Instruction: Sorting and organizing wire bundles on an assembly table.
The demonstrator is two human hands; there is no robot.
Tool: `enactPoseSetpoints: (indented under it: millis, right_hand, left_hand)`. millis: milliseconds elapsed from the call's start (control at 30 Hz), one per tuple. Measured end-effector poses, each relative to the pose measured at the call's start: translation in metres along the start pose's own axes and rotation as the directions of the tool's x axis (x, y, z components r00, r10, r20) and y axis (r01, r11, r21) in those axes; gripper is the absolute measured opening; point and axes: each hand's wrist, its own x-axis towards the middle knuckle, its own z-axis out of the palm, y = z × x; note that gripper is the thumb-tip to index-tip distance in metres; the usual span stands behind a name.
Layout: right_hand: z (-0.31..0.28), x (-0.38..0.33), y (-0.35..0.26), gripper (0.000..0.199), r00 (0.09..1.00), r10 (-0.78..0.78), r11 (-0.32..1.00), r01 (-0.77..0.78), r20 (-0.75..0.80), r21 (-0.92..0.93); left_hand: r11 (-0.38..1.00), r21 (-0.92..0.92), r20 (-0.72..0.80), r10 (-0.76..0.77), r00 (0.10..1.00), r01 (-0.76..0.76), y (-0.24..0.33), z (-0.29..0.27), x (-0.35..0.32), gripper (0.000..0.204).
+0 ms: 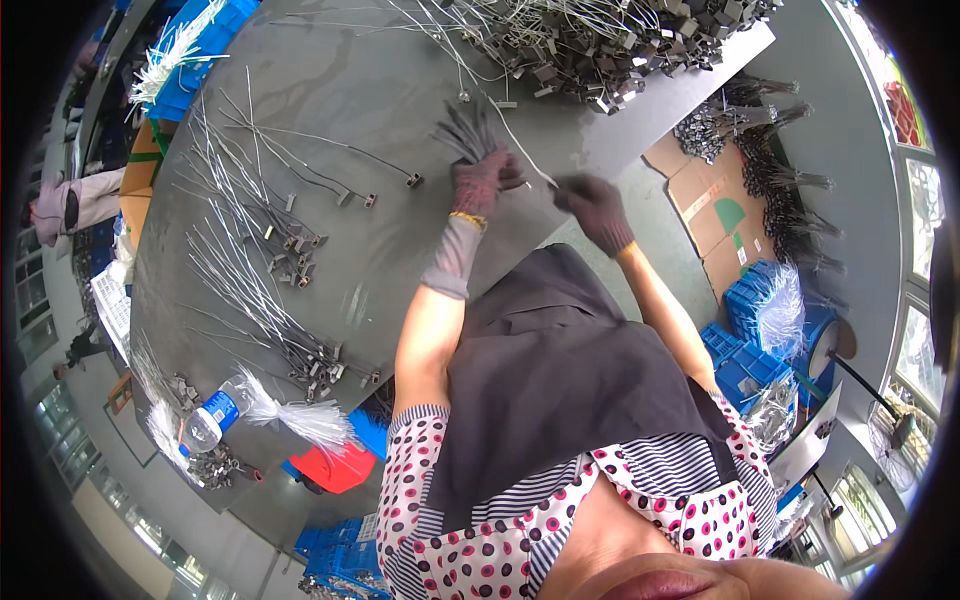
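My left hand (pixel 483 184), in a dark reddish work glove, is closed around the lower end of a bundle of thin dark strips (pixel 465 132) that fan out above the grey table (pixel 330 110). Motion blurs the strips, so their exact kind is unclear. To its right, my right hand (pixel 600 212), also gloved, pinches one end of a thin pale wire (pixel 522 148). That wire slants up and left toward a heap of wires with small metal connectors (pixel 620 50) at the table's far side.
Wire bunches with metal ends (pixel 260 310) lie along the table's left side, and a water bottle (pixel 212 420) rests near white ties (pixel 300 412). Blue crates (pixel 745 370) stand at the right, beside flattened cardboard (pixel 705 205) on the floor. A red stool (pixel 340 468) is at lower left.
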Motion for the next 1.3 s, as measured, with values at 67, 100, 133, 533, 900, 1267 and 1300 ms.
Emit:
enactPoseSetpoints:
  millis: [67, 100, 133, 533, 900, 1267, 1300]
  right_hand:
    - [-0.02, -0.044, 0.021, 0.021, 0.988, 0.118, 0.99, -0.125, 0.1, 0.069]
    - [-0.029, -0.064, 0.043, 0.02, 0.97, 0.206, 0.962, -0.224, 0.126, 0.154]
    - [-0.037, -0.083, 0.069, 0.019, 0.945, 0.288, 0.918, -0.318, 0.156, 0.235]
    - [-0.095, -0.243, 0.195, 0.018, 0.821, 0.551, 0.826, -0.511, -0.151, 0.238]
    - [-0.118, -0.216, 0.2, 0.016, 0.814, 0.54, 0.841, -0.518, -0.211, 0.155]
    - [-0.105, -0.175, 0.161, 0.017, 0.91, 0.411, 0.911, -0.409, -0.05, 0.048]
    - [-0.105, -0.175, 0.159, 0.017, 0.911, 0.41, 0.912, -0.408, -0.051, 0.046]
  left_hand:
    - [0.984, -0.13, 0.154, -0.103, 0.983, 0.123, -0.018, 0.012, 0.018, 0.027]
    - [0.984, -0.127, 0.156, -0.108, 0.982, 0.128, -0.026, 0.01, 0.025, 0.027]
    - [0.958, -0.229, 0.274, -0.108, 0.956, 0.174, -0.033, 0.008, 0.034, 0.023]
    - [0.881, -0.46, 0.032, 0.14, 0.99, -0.11, 0.02, 0.025, 0.014, 0.023]
    - [0.863, -0.471, -0.077, 0.17, 0.982, -0.186, 0.023, -0.006, -0.002, 0.02]
    - [0.902, -0.302, -0.164, 0.271, 0.948, -0.31, 0.042, -0.058, -0.002, 0.017]
    - [0.886, -0.343, -0.142, 0.28, 0.949, -0.313, 0.047, -0.062, -0.003, 0.017]
